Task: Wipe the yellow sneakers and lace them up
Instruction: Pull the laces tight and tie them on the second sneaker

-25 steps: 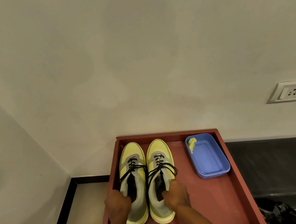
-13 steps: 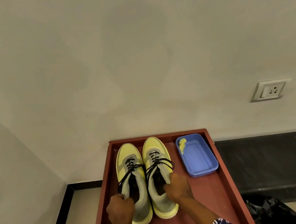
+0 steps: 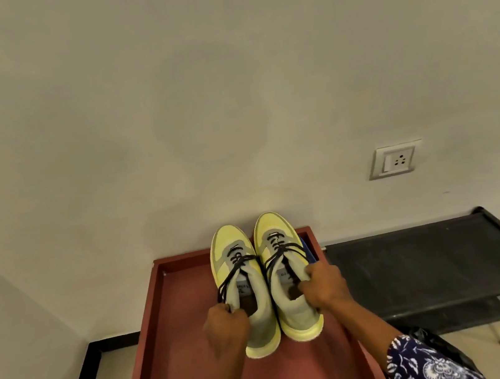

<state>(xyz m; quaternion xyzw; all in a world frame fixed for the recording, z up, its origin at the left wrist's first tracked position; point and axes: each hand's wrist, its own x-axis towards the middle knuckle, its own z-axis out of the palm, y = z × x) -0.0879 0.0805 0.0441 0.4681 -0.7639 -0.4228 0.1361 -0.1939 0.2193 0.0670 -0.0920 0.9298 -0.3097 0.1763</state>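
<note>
Two yellow sneakers with grey tongues and black laces are lifted side by side above the red tray (image 3: 169,349), toes pointing at the wall. My left hand (image 3: 226,329) grips the collar of the left sneaker (image 3: 239,276). My right hand (image 3: 323,286) grips the collar of the right sneaker (image 3: 278,240), with fingers inside its opening. The laces are threaded and hang loosely over the tongues. A blue tub (image 3: 307,252) shows only as a sliver behind the right sneaker.
The red tray stands against a pale wall with a socket (image 3: 396,159). A low black rack (image 3: 417,264) stands to the right, with a black bag (image 3: 436,343) below it. Tiled floor with black skirting lies to the left.
Both hands have lifted the sneakers off the tray and raised them toward the wall. The shoes now hide most of the blue tub. The view has shifted.
</note>
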